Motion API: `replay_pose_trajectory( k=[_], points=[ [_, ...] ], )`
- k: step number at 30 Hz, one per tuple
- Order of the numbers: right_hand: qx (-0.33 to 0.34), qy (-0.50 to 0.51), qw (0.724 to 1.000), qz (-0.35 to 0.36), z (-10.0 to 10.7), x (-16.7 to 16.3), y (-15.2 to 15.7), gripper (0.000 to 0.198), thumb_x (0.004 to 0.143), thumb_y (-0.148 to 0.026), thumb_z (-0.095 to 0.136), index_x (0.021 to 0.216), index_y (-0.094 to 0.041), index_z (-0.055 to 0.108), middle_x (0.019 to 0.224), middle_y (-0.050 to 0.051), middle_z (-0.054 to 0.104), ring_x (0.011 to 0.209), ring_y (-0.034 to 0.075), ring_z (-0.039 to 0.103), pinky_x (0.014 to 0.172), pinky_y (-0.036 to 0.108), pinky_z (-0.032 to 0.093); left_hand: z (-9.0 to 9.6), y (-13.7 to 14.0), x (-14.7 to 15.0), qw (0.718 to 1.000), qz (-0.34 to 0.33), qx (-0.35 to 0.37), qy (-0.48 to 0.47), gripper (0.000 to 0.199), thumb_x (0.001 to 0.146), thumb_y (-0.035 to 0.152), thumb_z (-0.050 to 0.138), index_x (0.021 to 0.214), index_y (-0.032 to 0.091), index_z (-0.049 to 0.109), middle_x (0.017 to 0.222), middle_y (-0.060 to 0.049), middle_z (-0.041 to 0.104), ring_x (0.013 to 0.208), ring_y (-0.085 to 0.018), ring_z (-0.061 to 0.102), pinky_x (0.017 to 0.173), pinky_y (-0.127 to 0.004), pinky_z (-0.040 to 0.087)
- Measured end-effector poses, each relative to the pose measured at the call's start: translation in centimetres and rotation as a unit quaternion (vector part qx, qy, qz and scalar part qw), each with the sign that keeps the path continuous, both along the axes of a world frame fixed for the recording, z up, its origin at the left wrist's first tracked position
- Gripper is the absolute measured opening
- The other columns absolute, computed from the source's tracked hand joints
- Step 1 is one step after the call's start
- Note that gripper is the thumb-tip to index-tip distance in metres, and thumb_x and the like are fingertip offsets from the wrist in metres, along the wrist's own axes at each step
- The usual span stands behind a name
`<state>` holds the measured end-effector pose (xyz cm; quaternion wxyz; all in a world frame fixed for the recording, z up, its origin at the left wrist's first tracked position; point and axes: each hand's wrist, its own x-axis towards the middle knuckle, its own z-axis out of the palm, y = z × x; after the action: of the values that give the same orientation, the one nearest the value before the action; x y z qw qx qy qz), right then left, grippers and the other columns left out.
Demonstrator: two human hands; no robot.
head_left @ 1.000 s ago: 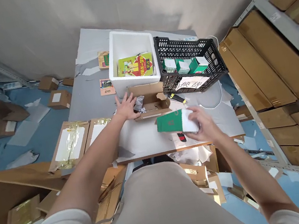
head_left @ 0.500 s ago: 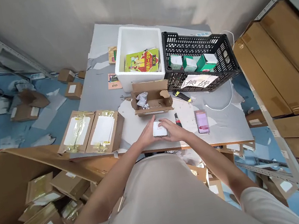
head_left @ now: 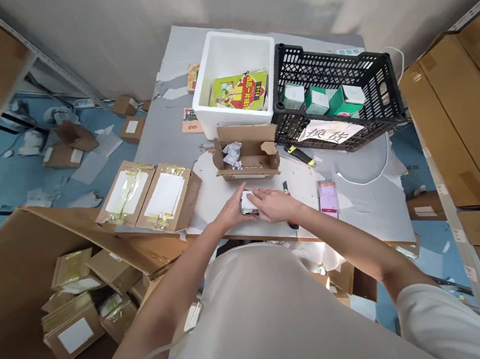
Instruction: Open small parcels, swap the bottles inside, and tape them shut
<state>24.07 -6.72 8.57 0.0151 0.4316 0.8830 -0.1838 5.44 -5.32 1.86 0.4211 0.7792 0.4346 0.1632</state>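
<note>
Between my hands is a small white box [head_left: 248, 203], held just in front of the open carton. My left hand [head_left: 232, 210] grips its left side, thumb toward the near edge. My right hand [head_left: 271, 204] lies over its right side and covers part of the top. Behind them, the open cardboard box [head_left: 250, 172] has its flaps up and crumpled white paper [head_left: 232, 155] in its left part. A red and black box cutter [head_left: 293, 224] lies beside my right hand, and a phone [head_left: 328, 198] is farther right.
At the back stand a white foam bin [head_left: 214, 116] with yellow-green booklets and a black crate [head_left: 297, 132] with green-and-white boxes. A yellow and black cutter [head_left: 299, 155] lies before the crate. Taped parcels [head_left: 164, 198] sit left; a large carton [head_left: 92, 236] holds more below.
My right hand has shifted over the white box and now covers more of its top. The whole view has turned slightly, so the table appears a little rotated.
</note>
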Motion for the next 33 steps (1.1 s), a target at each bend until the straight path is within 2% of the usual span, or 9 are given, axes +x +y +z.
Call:
replay_pose_trajectory(
  k=[3,5,8,12,17,20,23,26,33],
  points=[
    [-0.026,0.127,0.985,-0.118,-1.6,1.2,1.2,0.041,0.092,-0.025,0.037,0.132,-0.021,0.040,0.111,0.011,0.063,0.094,0.026,0.061,0.081,0.037,0.048,-0.1,-0.6,-0.2,1.000,0.011,0.000,-0.014,0.130,0.055,0.045,0.079,0.146,0.020,-0.010,0.147,-0.018,0.031,0.130,-0.029,0.040,0.105,-0.044,0.037],
    [-0.010,0.198,0.955,-0.219,-3.1,1.3,1.7,0.045,0.093,-0.028,0.033,0.138,-0.020,0.034,0.120,0.012,0.059,0.099,0.025,0.059,0.085,0.039,0.047,-0.2,-1.1,-0.5,0.999,0.022,0.021,-0.023,0.134,0.058,0.049,0.076,0.143,0.019,-0.023,0.149,-0.019,0.025,0.134,-0.029,0.035,0.105,-0.044,0.037],
    [0.009,0.232,0.934,-0.272,-4.8,0.8,1.7,0.045,0.094,-0.029,0.032,0.137,-0.019,0.037,0.127,0.013,0.053,0.110,0.025,0.053,0.093,0.040,0.044,0.3,-1.5,-1.0,0.997,0.000,0.080,0.002,0.127,0.061,0.057,0.072,0.146,0.018,-0.013,0.152,-0.020,0.013,0.139,-0.030,0.023,0.108,-0.044,0.034],
    [0.030,0.205,0.940,-0.270,-4.7,0.8,0.5,0.043,0.094,-0.033,0.032,0.135,-0.024,0.044,0.126,0.011,0.050,0.111,0.024,0.053,0.091,0.038,0.048,1.6,-1.1,-0.9,0.990,-0.015,0.127,0.064,0.097,0.065,0.064,0.064,0.143,0.019,0.027,0.153,-0.017,0.012,0.138,-0.033,0.025,0.108,-0.044,0.033],
    [0.074,0.215,0.941,-0.250,-3.5,1.0,-2.4,0.042,0.093,-0.030,0.036,0.133,-0.023,0.047,0.128,0.013,0.047,0.116,0.025,0.051,0.098,0.041,0.045,2.9,-0.9,0.9,0.988,0.080,0.101,0.091,0.072,0.075,0.050,0.058,0.136,0.019,0.036,0.142,-0.014,0.036,0.129,-0.028,0.041,0.101,-0.041,0.043],
    [0.053,0.197,0.953,-0.225,-3.8,0.4,-4.2,0.038,0.092,-0.027,0.038,0.127,-0.023,0.053,0.127,0.012,0.051,0.118,0.024,0.049,0.099,0.041,0.045,3.0,-1.1,1.2,0.988,0.096,0.104,0.060,0.058,0.080,0.032,0.048,0.136,0.017,0.037,0.138,-0.012,0.041,0.128,-0.024,0.042,0.104,-0.040,0.040],
    [0.041,0.173,0.955,-0.236,-4.2,-0.2,-5.1,0.037,0.092,-0.026,0.039,0.126,-0.022,0.054,0.133,0.012,0.048,0.119,0.025,0.050,0.095,0.041,0.048,2.8,-0.7,0.1,0.993,0.060,0.090,0.038,0.057,0.080,0.020,0.037,0.137,0.015,0.035,0.140,-0.012,0.040,0.131,-0.022,0.037,0.108,-0.041,0.035],
    [0.054,0.156,0.959,-0.231,-3.9,-0.4,-5.2,0.039,0.091,-0.022,0.039,0.127,-0.022,0.053,0.132,0.012,0.049,0.120,0.024,0.049,0.096,0.042,0.046,3.1,0.5,-1.4,0.995,-0.001,0.073,0.072,0.059,0.079,0.024,0.040,0.137,0.017,0.037,0.146,-0.011,0.032,0.135,-0.026,0.031,0.105,-0.042,0.036],
    [0.068,0.031,0.989,-0.130,-1.0,-0.8,-3.4,0.047,0.086,-0.018,0.050,0.132,-0.025,0.046,0.125,0.010,0.057,0.115,0.028,0.047,0.106,0.061,0.017,6.3,2.7,-2.1,0.952,-0.120,0.162,0.231,0.068,0.064,0.042,0.063,0.129,0.023,0.050,0.132,-0.014,0.044,0.121,-0.038,0.040,0.099,-0.053,0.033]
  ],
)
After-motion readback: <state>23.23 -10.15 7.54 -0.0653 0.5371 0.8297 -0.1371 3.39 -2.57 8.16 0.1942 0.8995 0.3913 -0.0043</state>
